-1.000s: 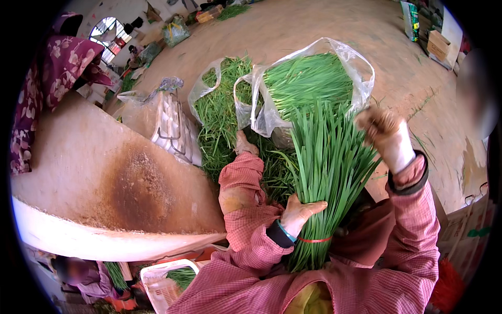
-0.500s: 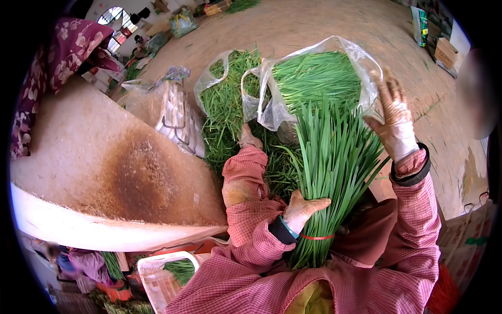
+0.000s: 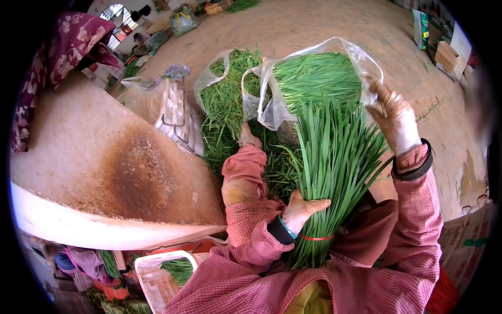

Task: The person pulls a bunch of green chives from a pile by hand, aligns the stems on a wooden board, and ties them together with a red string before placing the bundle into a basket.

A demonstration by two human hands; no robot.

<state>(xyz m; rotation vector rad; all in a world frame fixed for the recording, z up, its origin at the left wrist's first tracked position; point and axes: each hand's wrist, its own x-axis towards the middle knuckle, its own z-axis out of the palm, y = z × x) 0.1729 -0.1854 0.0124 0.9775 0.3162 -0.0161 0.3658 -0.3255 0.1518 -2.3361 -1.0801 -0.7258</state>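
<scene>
My left hand (image 3: 303, 211) is closed around the lower part of a large bunch of garlic chives (image 3: 332, 162), thumb across the front. Just below it, a red band (image 3: 317, 238) ties the stalks together. The leaves fan out upward and away from me. My right hand (image 3: 396, 118) is raised beside the leaf tips at the right, gloved and holding nothing, with its fingers apart and bent. Its fingertips are near the rim of a clear plastic bag (image 3: 267, 112) packed with flat-laid chives (image 3: 319, 76). Whether they touch the bag cannot be told.
A second bag holds loose green trimmings (image 3: 225, 97), which also spill below it. To the left are a stained pale board (image 3: 68, 136) and a white crate (image 3: 180, 118). A white basket (image 3: 151, 277) with chives stands lower left. A cardboard box (image 3: 447, 55) lies far right.
My right hand has lowered slightly and shifted a little to the right, and its fingers have bent from stretched out. My left hand keeps its hold on the chives.
</scene>
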